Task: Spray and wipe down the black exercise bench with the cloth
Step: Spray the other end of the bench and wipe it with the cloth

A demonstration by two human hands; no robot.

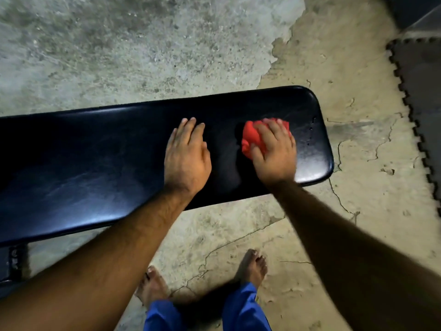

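Note:
The black padded exercise bench (95, 163) runs across the view from the left edge to a rounded end at the right. My right hand (274, 154) presses a crumpled red cloth (250, 137) onto the pad near that right end, fingers spread over it. My left hand (188, 156) lies flat on the pad beside it, palm down, fingers together, holding nothing. The two hands are a short gap apart. No spray bottle is in view.
Cracked concrete floor (298, 223) surrounds the bench. Dark interlocking foam mats (420, 91) lie at the right edge. My bare feet (253, 268) stand just in front of the bench. A metal frame part (14, 261) shows under the bench at the lower left.

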